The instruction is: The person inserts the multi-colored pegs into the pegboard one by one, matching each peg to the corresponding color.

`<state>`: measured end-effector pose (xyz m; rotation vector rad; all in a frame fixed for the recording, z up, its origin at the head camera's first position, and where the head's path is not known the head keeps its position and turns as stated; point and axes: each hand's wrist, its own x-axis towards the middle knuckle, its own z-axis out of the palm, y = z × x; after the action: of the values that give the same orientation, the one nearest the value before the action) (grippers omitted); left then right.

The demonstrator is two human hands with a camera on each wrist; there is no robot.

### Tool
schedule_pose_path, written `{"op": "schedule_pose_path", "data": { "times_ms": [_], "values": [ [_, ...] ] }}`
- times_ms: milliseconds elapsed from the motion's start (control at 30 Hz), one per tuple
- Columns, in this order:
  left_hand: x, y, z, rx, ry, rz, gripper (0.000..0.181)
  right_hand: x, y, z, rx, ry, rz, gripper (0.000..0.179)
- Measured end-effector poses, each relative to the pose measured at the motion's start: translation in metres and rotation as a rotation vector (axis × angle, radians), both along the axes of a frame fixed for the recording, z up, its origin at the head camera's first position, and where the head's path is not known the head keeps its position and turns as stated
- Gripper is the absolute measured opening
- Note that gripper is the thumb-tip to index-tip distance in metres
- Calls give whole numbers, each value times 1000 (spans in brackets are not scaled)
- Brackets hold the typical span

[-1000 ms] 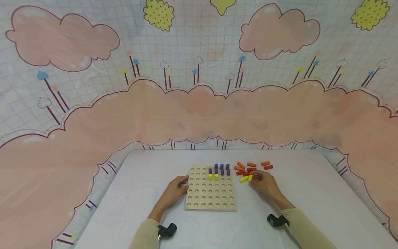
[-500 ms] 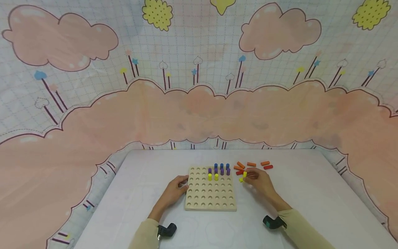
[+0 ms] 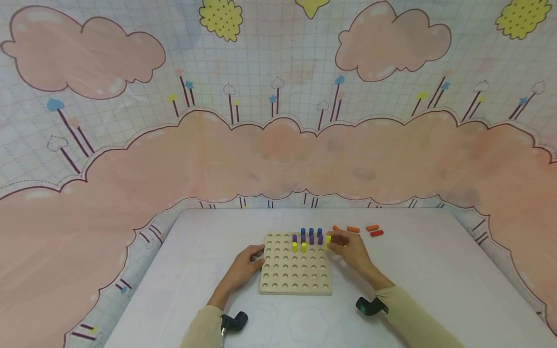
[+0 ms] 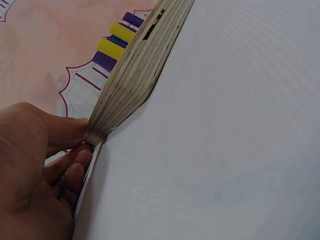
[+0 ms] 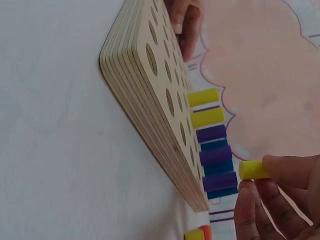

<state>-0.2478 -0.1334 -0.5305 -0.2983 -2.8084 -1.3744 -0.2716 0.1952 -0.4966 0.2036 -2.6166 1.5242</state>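
A square wooden pegboard (image 3: 280,270) with rows of round holes lies on the white table. My left hand (image 3: 243,266) grips its left edge; the left wrist view shows the thumb (image 4: 70,131) against the board's edge and fingers curled beside it. Between thumb and fingers, my right hand (image 3: 354,251) pinches a yellow peg (image 5: 252,170), at the board's right edge beside the purple row. Two yellow pegs (image 3: 294,247) stand upright in holes, in front of several purple pegs (image 3: 311,240) and several blue pegs (image 3: 311,232).
Loose orange pegs (image 3: 353,229) and a red peg (image 3: 376,233) lie on the table behind the right hand, which hides others there. Near the board's corner in the right wrist view is a loose yellow peg (image 5: 193,234). A patterned cloth (image 3: 304,159) rises behind the table.
My right hand has carried the yellow peg leftward from the loose pegs to the board's right edge. The left hand and the board have stayed in place.
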Motion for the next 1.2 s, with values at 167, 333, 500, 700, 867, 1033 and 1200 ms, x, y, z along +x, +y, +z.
{"op": "schedule_pose_path", "data": {
  "times_ms": [167,333,500,700,867,1033,1200],
  "values": [
    [0,0,1,3,1,-1,43,-3,-14,-5,5,-57,-15,27],
    [0,0,1,6,-1,-2,43,-4,-25,-7,-10,-68,-31,24],
    [-1,0,0,1,-6,-3,43,-4,-31,-8,0,-56,-28,23],
    [-1,0,0,-4,-14,4,42,-6,-37,-10,25,-63,-35,21],
    [-1,1,1,0,-18,16,43,-7,-39,-14,35,-66,-33,20],
    [0,2,0,-4,-8,17,43,-11,-41,-19,56,-77,-33,18],
    [0,2,1,-7,-6,15,43,-11,-42,-17,78,-91,-20,15]
  ]
}}
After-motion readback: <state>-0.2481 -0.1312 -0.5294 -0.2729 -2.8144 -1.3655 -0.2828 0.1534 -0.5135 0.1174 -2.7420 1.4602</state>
